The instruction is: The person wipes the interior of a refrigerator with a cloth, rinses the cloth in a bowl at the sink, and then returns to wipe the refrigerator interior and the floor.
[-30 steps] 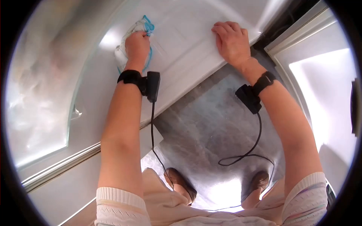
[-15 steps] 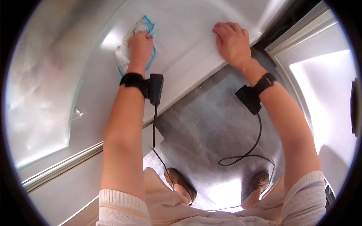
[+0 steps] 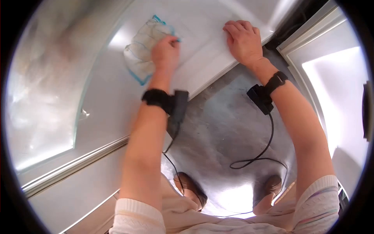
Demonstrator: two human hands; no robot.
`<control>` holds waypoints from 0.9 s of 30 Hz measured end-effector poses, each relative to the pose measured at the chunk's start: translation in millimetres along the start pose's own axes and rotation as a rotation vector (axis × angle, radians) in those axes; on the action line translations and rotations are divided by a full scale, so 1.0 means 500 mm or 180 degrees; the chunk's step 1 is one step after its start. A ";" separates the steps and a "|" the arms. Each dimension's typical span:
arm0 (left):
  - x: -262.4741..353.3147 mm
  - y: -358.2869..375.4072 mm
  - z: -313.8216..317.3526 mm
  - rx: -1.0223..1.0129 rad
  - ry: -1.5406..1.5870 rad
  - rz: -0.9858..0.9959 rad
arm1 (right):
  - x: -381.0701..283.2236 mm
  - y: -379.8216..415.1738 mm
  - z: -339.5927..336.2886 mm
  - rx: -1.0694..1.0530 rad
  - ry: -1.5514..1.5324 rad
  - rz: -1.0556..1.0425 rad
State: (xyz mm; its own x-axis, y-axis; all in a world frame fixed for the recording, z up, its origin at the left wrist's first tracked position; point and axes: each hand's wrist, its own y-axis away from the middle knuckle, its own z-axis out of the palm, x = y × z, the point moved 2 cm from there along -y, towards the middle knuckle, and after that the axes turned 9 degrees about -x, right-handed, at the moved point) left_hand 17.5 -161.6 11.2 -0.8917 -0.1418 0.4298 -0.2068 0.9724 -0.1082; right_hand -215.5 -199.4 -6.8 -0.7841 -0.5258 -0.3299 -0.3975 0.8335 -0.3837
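Observation:
A white cloth [image 3: 140, 48] with a blue border lies spread and rumpled on the white surface [image 3: 198, 23]. My left hand [image 3: 166, 53] is closed at its right edge, gripping the blue-trimmed border; the hand is slightly smeared by motion. Farther right, my right hand [image 3: 244, 42] rests palm down near the edge of the same surface, holding nothing, its fingers loosely bent and partly apart. Each wrist carries a black strap with a black box and a cable.
At the left stands a pane of glass [image 3: 46, 109] with a reflective face. Below the surface's edge is a grey floor [image 3: 218, 117], where my shoes show and a black cable [image 3: 271, 134] hangs in a loop. A white panel door [image 3: 331, 78] is on the right.
My left hand has moved right, drawing the cloth's edge with it, and the cloth now lies more spread out. My right hand has stayed in nearly the same place.

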 end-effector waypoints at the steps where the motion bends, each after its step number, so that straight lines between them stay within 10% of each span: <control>1: 0.031 0.017 0.011 -0.0084 0.0003 0.0132 | 0.000 -0.001 0.001 -0.0012 0.0002 0.0001; 9: 0.052 -0.015 0.029 0.0198 -0.0744 0.0776 | 0.002 0.001 0.001 0.0072 0.0072 -0.0019; 16: -0.064 -0.019 -0.010 -0.0228 -0.1542 0.0090 | 0.002 0.007 -0.003 0.0180 0.0278 -0.0034; 24: -0.159 0.007 -0.065 0.0868 -0.1742 -0.1308 | -0.002 0.017 -0.025 0.0227 -0.0269 -0.0262; 27: -0.168 -0.051 -0.089 -0.0130 -0.1398 -0.1657 | -0.005 0.014 -0.024 0.0215 -0.0145 -0.0220</control>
State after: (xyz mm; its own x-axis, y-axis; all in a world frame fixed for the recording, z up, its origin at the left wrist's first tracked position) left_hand 115.6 -166.2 17.8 -0.7626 -0.6467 0.0119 -0.6454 0.7621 0.0516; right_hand -222.3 -190.1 1.8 -0.7328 -0.5901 -0.3388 -0.4156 0.7824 -0.4638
